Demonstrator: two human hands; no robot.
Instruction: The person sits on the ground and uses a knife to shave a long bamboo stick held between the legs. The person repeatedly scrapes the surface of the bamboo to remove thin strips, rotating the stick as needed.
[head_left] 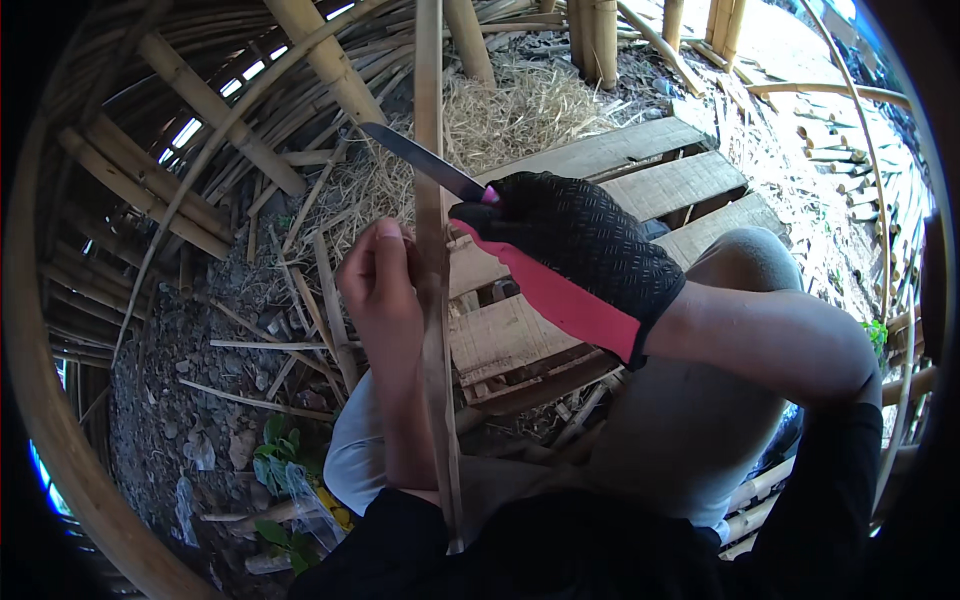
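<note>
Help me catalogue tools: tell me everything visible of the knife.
The knife has a long, narrow, dark blade, apparently metal, and a pink-purple handle mostly hidden by the gloved right hand gripping it. It points to the picture's upper left, crossing the long brownish strip; whether they touch is unclear.

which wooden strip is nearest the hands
The long strip running between left hand and gloved right hand; thin strips at left lie on the ground.

Knife handle [491,195] mostly hidden under glove [595,240]; long strip [430,110] cut off above.
</note>
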